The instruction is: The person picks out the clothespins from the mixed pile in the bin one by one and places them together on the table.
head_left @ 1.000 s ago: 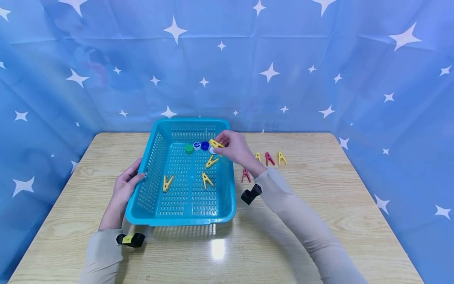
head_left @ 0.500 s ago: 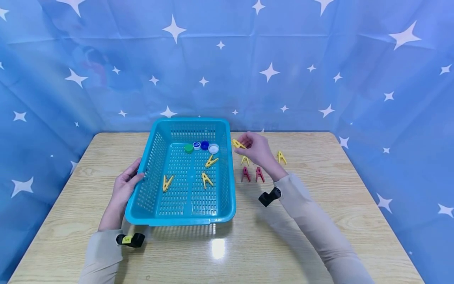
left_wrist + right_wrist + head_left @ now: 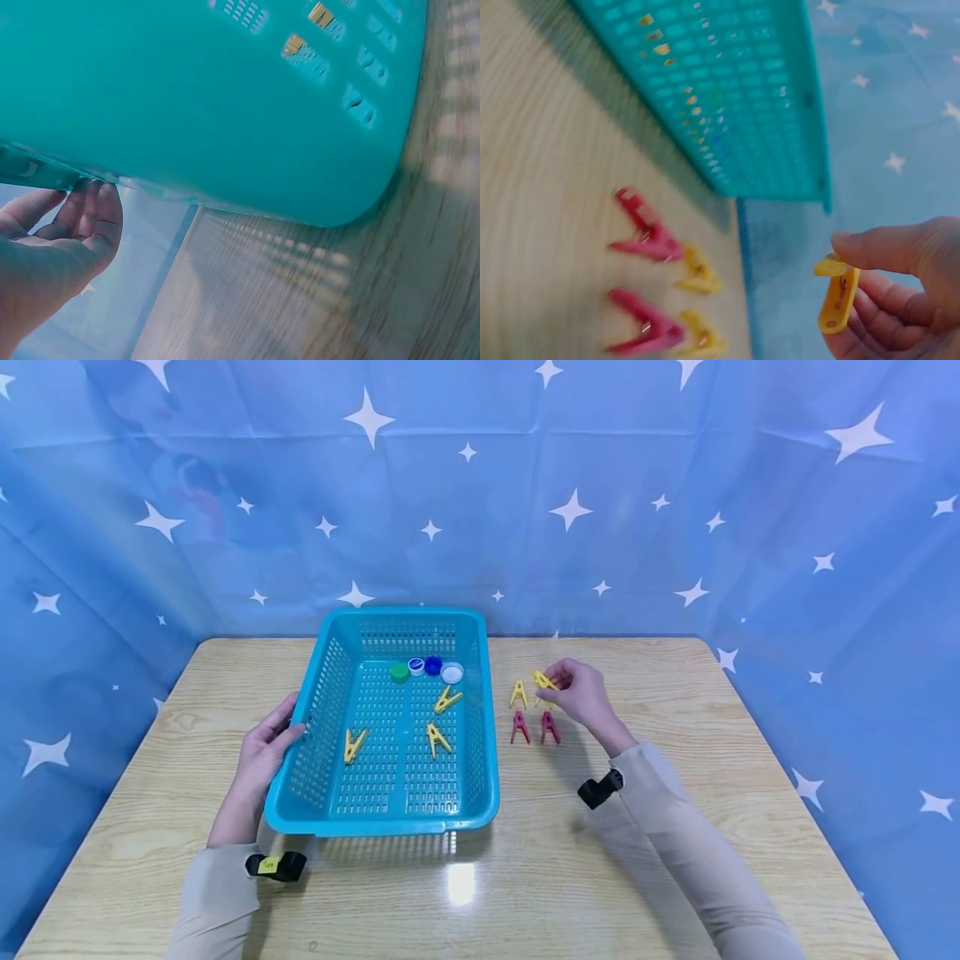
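My right hand (image 3: 583,695) pinches a yellow clothespin (image 3: 838,304) between thumb and fingers, right of the basket. Below it on the table lie a yellow clothespin (image 3: 518,694), a second yellow one partly covered by the hand, and two red clothespins (image 3: 520,727) in front. At the left, my left hand (image 3: 262,750) grips the side rim of a blue plastic basket (image 3: 382,827), thumb over the edge. In the left wrist view, its fingers (image 3: 105,214) curl up against the rim. Inside the basket are three yellow clothespins (image 3: 437,741).
Toward the basket's back right lie a green cap (image 3: 400,672), a blue-and-white cap (image 3: 416,667), a dark blue cap (image 3: 432,667) and a white cap (image 3: 452,673). The wooden table (image 3: 570,877) ends at a blue star-patterned curtain (image 3: 525,510).
My right hand has carried the yellow clothespin out from over the basket, rightward to above the clothespins on the table. The left hand and the basket have stayed in place.
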Demonstrator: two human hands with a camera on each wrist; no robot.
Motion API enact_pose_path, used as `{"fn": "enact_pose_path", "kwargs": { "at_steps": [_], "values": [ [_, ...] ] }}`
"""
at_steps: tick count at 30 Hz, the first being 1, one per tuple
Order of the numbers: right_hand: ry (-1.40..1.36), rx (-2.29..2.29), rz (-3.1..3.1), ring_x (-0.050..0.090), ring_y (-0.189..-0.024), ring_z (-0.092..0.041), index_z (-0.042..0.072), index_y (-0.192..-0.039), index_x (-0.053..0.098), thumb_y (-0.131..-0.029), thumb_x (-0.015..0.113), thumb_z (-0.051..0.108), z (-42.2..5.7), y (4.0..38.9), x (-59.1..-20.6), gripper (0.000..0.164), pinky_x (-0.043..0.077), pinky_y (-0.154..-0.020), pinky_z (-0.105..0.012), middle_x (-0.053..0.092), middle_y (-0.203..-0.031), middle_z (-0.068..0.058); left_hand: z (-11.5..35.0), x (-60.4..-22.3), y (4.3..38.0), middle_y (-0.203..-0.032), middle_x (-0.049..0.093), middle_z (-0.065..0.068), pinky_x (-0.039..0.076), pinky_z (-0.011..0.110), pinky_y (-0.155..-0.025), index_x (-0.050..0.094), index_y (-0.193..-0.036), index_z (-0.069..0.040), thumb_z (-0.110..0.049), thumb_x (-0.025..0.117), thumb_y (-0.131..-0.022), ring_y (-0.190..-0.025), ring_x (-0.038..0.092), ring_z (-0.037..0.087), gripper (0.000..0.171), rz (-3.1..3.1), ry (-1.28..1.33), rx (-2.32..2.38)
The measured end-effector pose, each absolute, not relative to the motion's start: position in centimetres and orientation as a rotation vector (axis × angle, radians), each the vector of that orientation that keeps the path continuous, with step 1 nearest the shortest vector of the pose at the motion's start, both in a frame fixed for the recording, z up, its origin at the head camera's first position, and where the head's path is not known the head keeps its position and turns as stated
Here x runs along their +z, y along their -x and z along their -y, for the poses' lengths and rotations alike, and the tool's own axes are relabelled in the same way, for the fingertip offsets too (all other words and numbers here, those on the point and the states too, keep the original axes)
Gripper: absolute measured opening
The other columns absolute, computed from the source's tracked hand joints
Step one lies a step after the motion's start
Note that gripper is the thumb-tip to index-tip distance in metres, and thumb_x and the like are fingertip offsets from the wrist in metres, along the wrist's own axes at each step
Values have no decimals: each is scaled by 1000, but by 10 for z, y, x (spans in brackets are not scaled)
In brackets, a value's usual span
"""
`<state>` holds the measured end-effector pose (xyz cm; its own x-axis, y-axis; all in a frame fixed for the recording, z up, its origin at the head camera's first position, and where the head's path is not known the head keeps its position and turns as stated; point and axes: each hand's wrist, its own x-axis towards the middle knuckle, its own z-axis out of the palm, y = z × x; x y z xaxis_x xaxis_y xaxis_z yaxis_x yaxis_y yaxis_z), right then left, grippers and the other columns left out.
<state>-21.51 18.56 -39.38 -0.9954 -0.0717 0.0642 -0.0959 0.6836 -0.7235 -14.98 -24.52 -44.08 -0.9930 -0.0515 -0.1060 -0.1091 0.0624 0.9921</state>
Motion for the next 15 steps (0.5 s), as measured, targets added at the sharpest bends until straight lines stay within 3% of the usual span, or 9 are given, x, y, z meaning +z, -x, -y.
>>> {"fn": "enact_pose_path", "kwargs": {
  "at_steps": [6,15],
  "values": [
    [-46,1219,2853,57,-80,-25,-6,-99,61,-81,72,5,-205,213,-414,23,46,-66,-27,62,-91,-17,245,-441,150,-153,26,8,44,18,-88,28,-148,-17,-21,50,-98,-134,30,28,55,-2254,163,2128],
    [116,1207,2906,53,-77,-22,-6,-96,60,-80,72,6,-226,209,-440,23,45,-66,-30,59,-89,-15,244,-441,150,-153,26,10,44,15,-86,28,-148,-16,-21,50,-98,-134,30,28,55,-2261,155,2132]
  ]
}}
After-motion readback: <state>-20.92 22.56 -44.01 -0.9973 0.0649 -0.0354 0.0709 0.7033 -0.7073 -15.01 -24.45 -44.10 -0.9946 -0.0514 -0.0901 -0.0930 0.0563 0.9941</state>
